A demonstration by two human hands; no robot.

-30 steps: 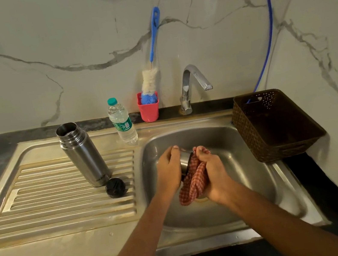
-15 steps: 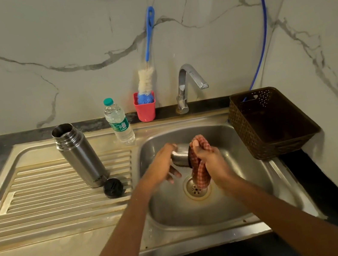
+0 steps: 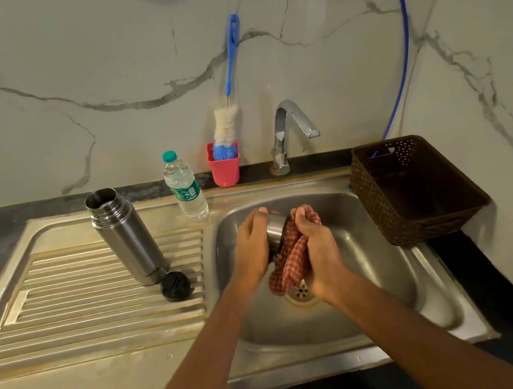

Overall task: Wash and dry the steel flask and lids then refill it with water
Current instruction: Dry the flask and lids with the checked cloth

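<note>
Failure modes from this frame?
1. Left hand holds the steel lid while the right hand works the checked cloth into it over the sink basin; a slip could drop it.
2. The open flask stands on ridged drainboard; an elbow could tip it.

My left hand and right hand are both bare: no gloves, rings or watch on them that I can see. My forearms are uncovered as well, with no sleeve or cuff showing anywhere along them up to the frame's bottom edge.
</note>
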